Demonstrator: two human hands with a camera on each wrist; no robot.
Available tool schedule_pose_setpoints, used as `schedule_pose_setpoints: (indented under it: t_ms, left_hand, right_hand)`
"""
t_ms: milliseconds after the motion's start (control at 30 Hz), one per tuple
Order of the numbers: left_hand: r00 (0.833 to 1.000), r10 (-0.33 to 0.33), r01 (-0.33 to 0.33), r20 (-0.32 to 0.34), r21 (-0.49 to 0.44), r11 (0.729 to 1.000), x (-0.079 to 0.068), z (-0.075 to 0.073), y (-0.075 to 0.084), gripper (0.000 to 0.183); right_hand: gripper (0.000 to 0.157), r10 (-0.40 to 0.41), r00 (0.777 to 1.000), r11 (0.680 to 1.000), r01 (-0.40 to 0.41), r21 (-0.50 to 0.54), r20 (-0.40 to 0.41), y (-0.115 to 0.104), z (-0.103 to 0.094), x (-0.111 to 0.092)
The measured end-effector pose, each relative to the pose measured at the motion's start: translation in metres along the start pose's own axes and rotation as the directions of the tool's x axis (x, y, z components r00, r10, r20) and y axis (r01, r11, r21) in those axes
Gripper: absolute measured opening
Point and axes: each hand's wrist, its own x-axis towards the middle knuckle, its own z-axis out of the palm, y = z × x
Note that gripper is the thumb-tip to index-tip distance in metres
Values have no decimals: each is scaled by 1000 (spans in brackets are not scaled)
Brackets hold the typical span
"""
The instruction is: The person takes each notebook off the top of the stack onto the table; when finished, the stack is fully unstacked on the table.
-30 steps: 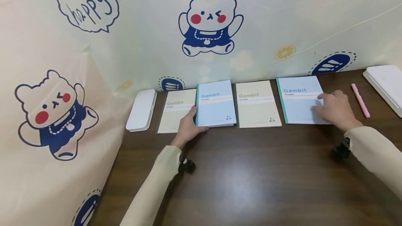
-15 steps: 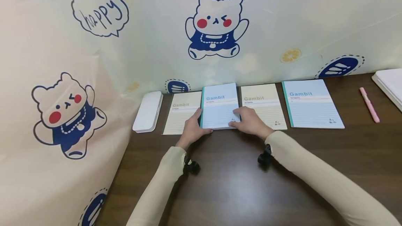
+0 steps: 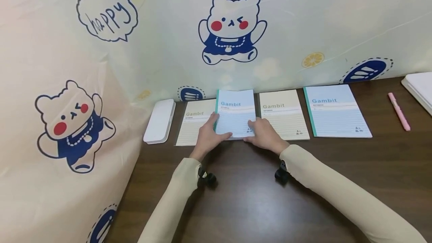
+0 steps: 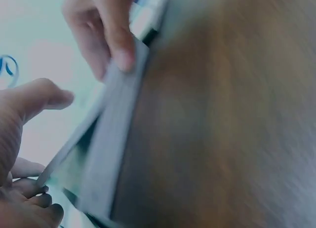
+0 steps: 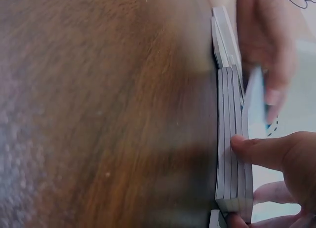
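Note:
In the head view a stack of blue Gambit notebooks (image 3: 235, 113) lies near the back of the table, between two cream ones. My left hand (image 3: 208, 133) grips the top blue notebook at its green-spined left side, thumb over the near edge. In the left wrist view that notebook's left side is raised, leaving a wedge-shaped gap above the rest. My right hand (image 3: 264, 133) holds the stack at its near right corner. Its thumb (image 5: 261, 151) lies on the page edges in the right wrist view, fingers round the side.
Cream notebooks lie left (image 3: 191, 130) and right (image 3: 282, 113) of the stack. Farther right are another blue notebook (image 3: 337, 111), a pink pen (image 3: 399, 111) and a white box-like object (image 3: 420, 87). A white case (image 3: 159, 121) stands far left. A printed cloth (image 3: 287, 29) hangs behind.
My right hand has left the far-right blue notebook and moved left to the blue stack. My left hand stayed at the stack; the top notebook has lifted and shifted slightly.

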Motion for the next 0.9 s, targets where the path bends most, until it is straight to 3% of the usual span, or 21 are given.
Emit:
schedule_pose_setpoints:
  t_ms: [67, 167, 267, 433, 533, 633, 767, 900]
  left_hand:
    - [997, -48, 41, -63, -106, 994, 2, -3, 8, 67]
    - [975, -164, 108, -153, -321, 941, 9, -7, 15, 41]
    - [963, -244, 169, -111, -453, 875, 19, -7, 11, 35]
    - [972, -235, 223, 22, -418, 881, 30, -9, -1, 48]
    - [971, -239, 214, -12, -400, 891, 32, -11, -5, 50]
    - [961, -268, 218, -60, -426, 878, 31, -21, -7, 52]
    - [952, -295, 215, -81, -509, 833, 15, -50, -10, 53]
    - [958, -284, 206, -44, -582, 787, -30, -81, -17, 51]
  right_hand:
    - [44, -7, 1000, 1000, 7, 4, -15, -1, 1, 1]
    - [47, -9, 1000, 999, 9, 39, -11, -3, 4, 0]
    - [50, 7, 1000, 997, -8, 71, 24, -5, 8, -1]
    - [55, 4, 999, 996, -8, 90, 47, -7, 11, -1]
    - [65, 1, 998, 993, -7, 116, 59, -7, 10, 0]
    - [75, 12, 997, 988, -24, 152, 82, -6, 8, 1]
    - [68, 14, 996, 987, -28, 160, 84, 1, 4, -1]
    - [56, 39, 996, 990, -49, 134, 76, 7, -5, -4]
